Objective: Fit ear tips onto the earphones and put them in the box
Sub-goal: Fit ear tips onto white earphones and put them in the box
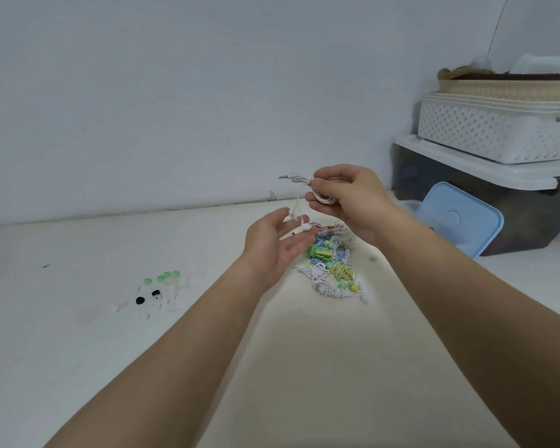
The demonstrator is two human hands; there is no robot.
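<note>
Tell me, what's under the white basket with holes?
The white basket sits on a white lid covering a dark bin. The bin's contents are too murky to make out.

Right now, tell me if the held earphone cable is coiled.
Mostly coiled: the right hand grips the cable in loops; ends hang free.

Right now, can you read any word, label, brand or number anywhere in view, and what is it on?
No text can be read anywhere in this view.
Blue lid: it has a round raised mark in its middle, too blurred to tell whether it holds letters.
White basket, dark bin, and the white earphones gripped in the right hand: no print shows.
</note>
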